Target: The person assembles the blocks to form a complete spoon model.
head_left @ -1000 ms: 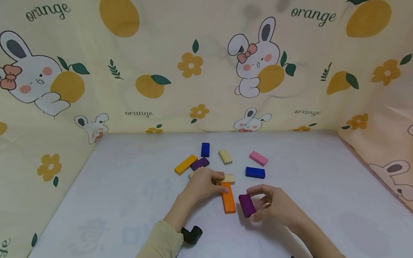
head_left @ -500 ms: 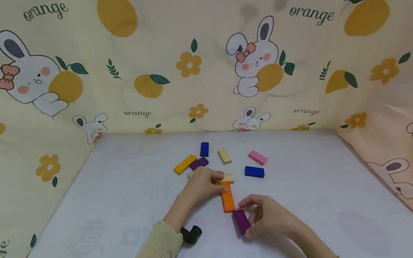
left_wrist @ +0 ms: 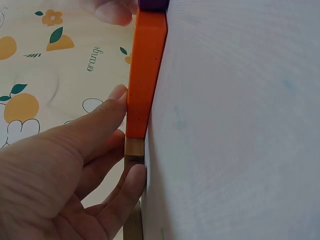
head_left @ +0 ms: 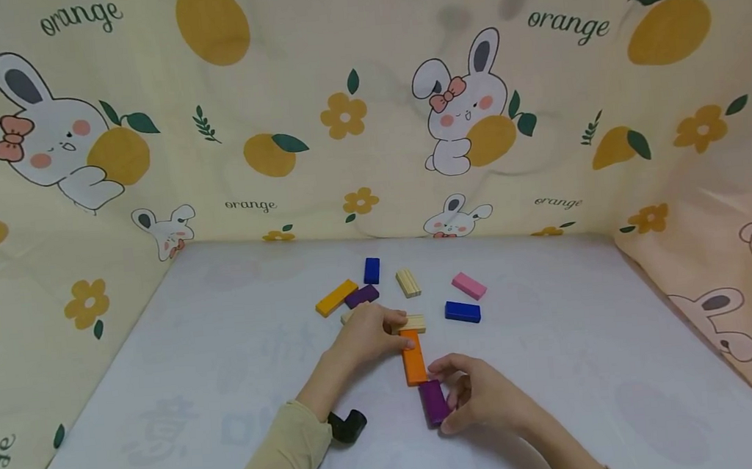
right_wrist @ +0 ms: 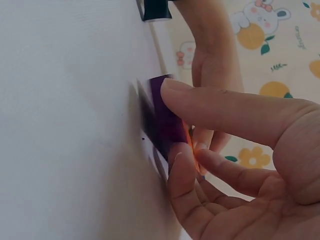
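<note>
Right hand (head_left: 484,395): thumb and a finger pinch the near purple block at its sides; another fingertip lies by the orange block's near end, whether touching I cannot tell.
Near purple block (head_left: 434,404): lengthwise before the person, its far end at the orange block's near end and a little to the right; the left wrist view shows the two ends meeting or nearly so. Whether its underside lies flat on the cloth, I cannot tell.
Orange block (head_left: 414,358): in line beyond it, far end against a pale wooden block.
Left hand (head_left: 370,332): thumb on the orange block, fingers curled at the pale wooden block (head_left: 415,324), gripping across the join.
Step in hand: apparently fitting the purple piece to the row's near end, left hand steadying.
Next move: seems to call for a small nudge to straighten the purple piece, then a gentle release that leaves the orange one undisturbed.
Behind the left hand: another wooden piece (head_left: 348,315), mostly hidden.
Mid-table, right: a blue block (head_left: 463,311), with a pink block (head_left: 469,286) beyond.
Mid-table, left: a yellow block (head_left: 337,299) just beside or touching a dark purple block (head_left: 362,297).
Farther: a ridged wooden block (head_left: 408,283), then an upper blue block (head_left: 372,271).
Backdrop: printed cloth (head_left: 297,71) with rabbits and oranges.
</note>
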### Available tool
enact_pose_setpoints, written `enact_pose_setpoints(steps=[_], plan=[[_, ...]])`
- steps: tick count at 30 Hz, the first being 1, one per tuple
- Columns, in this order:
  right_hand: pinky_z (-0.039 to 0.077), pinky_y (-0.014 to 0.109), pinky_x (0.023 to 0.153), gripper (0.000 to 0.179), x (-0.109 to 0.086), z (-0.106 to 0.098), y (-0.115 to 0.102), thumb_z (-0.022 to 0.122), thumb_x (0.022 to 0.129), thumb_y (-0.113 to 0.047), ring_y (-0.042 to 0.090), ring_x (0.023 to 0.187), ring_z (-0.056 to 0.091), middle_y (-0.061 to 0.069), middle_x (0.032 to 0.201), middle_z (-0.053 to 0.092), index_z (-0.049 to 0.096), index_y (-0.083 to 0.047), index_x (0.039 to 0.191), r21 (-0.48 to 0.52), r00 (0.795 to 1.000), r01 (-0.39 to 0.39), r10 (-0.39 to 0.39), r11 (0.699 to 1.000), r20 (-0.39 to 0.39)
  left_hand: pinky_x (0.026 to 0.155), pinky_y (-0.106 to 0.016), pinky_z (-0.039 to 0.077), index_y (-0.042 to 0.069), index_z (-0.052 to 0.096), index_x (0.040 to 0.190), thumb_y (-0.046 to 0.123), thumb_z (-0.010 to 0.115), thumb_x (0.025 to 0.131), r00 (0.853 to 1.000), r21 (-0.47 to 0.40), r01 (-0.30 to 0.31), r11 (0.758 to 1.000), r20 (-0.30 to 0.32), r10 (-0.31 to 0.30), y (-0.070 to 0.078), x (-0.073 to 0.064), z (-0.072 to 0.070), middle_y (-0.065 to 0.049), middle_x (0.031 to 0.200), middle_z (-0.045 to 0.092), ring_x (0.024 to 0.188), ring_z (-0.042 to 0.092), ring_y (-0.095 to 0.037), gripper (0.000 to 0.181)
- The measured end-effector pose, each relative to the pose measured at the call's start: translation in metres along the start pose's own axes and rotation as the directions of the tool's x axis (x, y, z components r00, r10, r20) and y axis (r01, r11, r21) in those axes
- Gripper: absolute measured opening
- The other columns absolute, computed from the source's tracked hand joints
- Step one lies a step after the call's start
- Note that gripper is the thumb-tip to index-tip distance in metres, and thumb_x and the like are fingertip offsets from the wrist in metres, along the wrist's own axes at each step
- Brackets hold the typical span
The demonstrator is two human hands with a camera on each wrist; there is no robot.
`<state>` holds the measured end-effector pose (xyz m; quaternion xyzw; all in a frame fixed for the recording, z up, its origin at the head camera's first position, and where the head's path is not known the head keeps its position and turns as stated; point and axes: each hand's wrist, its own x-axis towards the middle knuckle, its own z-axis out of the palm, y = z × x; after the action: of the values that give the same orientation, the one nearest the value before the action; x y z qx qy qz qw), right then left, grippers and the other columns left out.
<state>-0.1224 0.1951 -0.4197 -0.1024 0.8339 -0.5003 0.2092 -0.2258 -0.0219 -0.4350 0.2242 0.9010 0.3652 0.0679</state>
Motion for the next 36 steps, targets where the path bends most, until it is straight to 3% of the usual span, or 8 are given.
enact_pose_setpoints(steps=[16,27,36], plan=[[0.054,0.029,0.07,0.067,0.002,0.012,-0.004,0.091,0.068,-0.006,0.024,0.08,0.061,0.008,0.107,0.058,0.057,-0.002,0.126,-0.015,0.999,0.027,-0.027,1.0,-0.037,0.073,-0.032,0.034,0.014,0.073,0.119,0.041,0.081,0.08,0.999,0.048,-0.035,0.998,-0.002,0.035,-0.001,0.0,0.001,0.011,0.115,0.069,0.076,0.052,-0.011,0.047],[0.054,0.028,0.072,0.072,0.003,0.015,-0.005,0.091,0.068,-0.008,0.023,0.081,0.06,0.008,0.107,0.058,0.054,0.0,0.13,0.0,0.999,0.0,0.0,1.0,-0.048,0.073,-0.032,0.033,0.016,0.075,0.116,0.043,0.08,0.08,0.999,0.064,-0.036,0.997,0.006,0.036,-0.001,0.002,0.001,0.011,0.117,0.068,0.077,0.051,-0.01,0.046],[0.055,0.028,0.072,0.071,0.003,0.015,-0.006,0.09,0.069,-0.007,0.023,0.08,0.062,0.009,0.107,0.059,0.054,0.0,0.13,-0.002,0.999,0.006,-0.006,1.0,-0.045,0.068,-0.028,0.038,0.015,0.074,0.118,0.042,0.079,0.081,0.999,0.061,-0.042,0.997,0.016,0.041,-0.001,0.002,0.0,0.01,0.118,0.068,0.075,0.052,-0.011,0.045]])
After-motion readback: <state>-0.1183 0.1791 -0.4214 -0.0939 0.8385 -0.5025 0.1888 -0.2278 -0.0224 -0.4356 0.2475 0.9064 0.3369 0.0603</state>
